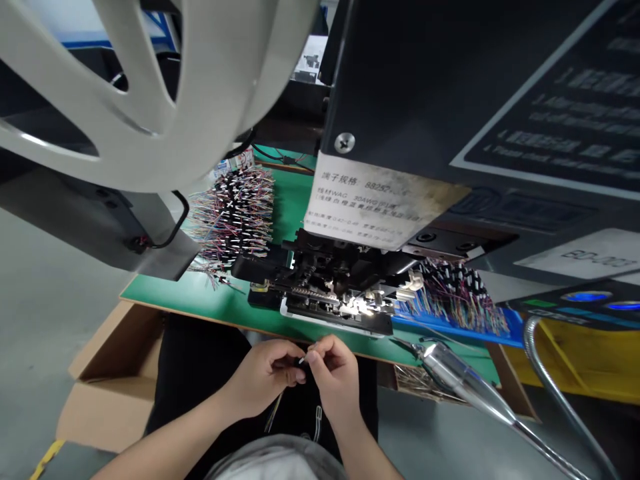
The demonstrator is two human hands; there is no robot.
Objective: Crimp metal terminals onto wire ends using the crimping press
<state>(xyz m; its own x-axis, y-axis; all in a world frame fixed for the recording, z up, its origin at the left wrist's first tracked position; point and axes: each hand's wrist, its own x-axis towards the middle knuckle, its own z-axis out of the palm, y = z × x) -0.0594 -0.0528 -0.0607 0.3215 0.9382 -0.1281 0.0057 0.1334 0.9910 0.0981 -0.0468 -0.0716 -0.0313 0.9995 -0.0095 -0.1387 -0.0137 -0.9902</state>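
Observation:
In the head view my left hand (pixel 265 377) and my right hand (pixel 334 377) meet above my lap, in front of the table's edge. Both are closed in a pinch on a thin dark cable (pixel 302 361) with a small white part. Most of the cable is hidden by my fingers. A few thin strands (pixel 273 415) hang below my left hand. Just beyond my hands stands the lit metal tooling (pixel 350 305) of a crimping machine (pixel 410 133). Neither hand touches it.
Bundles of multicoloured wires (pixel 233 213) lie on the green tabletop (pixel 200 297) at left. More wire bundles (pixel 460 293) fill a blue tray (pixel 514 328) at right. A large grey reel (pixel 210 120) overhangs upper left. A silver lamp (pixel 465 380) juts in. A cardboard box (pixel 107 407) stands below.

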